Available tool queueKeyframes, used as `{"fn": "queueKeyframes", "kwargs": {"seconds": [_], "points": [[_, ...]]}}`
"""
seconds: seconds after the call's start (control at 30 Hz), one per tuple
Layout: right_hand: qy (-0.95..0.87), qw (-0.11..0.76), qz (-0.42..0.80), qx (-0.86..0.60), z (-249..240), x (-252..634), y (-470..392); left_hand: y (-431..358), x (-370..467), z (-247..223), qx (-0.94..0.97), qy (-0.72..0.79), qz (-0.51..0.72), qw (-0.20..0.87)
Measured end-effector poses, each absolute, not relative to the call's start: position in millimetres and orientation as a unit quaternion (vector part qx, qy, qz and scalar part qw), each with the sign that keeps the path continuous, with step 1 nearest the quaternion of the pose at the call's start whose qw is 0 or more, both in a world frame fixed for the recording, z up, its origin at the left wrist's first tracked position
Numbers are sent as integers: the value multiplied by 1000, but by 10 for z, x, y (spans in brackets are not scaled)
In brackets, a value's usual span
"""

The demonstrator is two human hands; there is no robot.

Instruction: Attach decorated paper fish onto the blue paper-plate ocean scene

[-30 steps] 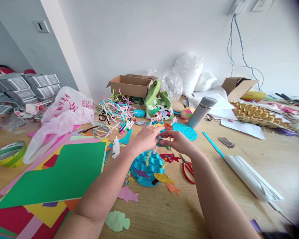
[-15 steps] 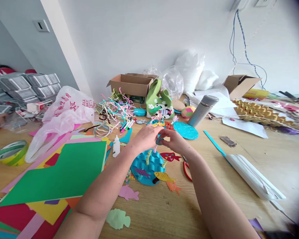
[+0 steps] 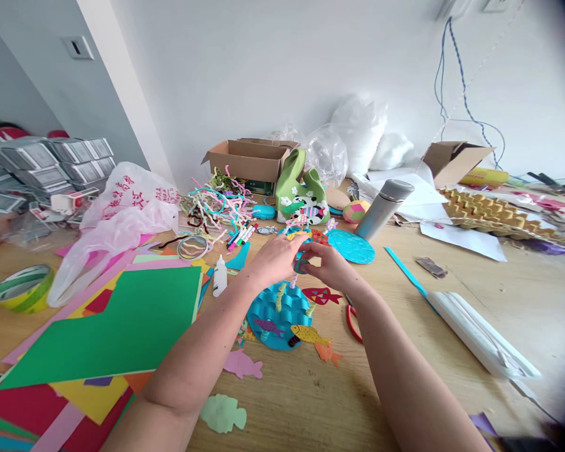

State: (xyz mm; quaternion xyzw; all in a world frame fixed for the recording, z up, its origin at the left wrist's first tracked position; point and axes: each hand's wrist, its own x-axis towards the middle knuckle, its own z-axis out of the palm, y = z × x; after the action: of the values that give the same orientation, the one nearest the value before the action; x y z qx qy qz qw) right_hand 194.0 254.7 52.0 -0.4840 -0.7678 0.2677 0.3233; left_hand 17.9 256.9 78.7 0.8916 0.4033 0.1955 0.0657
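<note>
Close together over the far edge of a blue round paper craft (image 3: 257, 307), my left hand (image 3: 279, 257) and my right hand (image 3: 327, 262) are closed on a small dark green paper cut-out (image 3: 302, 267), mostly covered by the fingers. Just below it a pink coiled pipe cleaner (image 3: 294, 280) rises from the craft, whose top has curled blue strips. A yellow coil (image 3: 280, 296) stands there too. Paper fish hang around the rim: a purple one (image 3: 269, 326), a yellow one (image 3: 308, 334) and a red one (image 3: 321, 296). An orange fish (image 3: 328, 353) lies in front.
Pink (image 3: 243, 364) and pale green paper fish (image 3: 223, 413) lie nearer me. Left are a glue bottle (image 3: 220, 278), coloured paper (image 3: 113, 320) and tape (image 3: 21, 287). Red-handled scissors (image 3: 354, 323), a power strip (image 3: 483, 336) and a flask (image 3: 383, 210) stand or lie right. Another person's hand shows far left.
The green cut-out has turned slightly between my fingers and shows a little more. My left hand has shifted slightly; the craft and other things stay put.
</note>
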Motion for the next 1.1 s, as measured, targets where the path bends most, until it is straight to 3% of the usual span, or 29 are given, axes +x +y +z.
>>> {"fn": "queueKeyframes", "kwargs": {"seconds": [1.1], "points": [[-786, 308, 244, -478, 561, 1882, 2504, 2584, 167, 759, 891, 408, 186, 65]]}}
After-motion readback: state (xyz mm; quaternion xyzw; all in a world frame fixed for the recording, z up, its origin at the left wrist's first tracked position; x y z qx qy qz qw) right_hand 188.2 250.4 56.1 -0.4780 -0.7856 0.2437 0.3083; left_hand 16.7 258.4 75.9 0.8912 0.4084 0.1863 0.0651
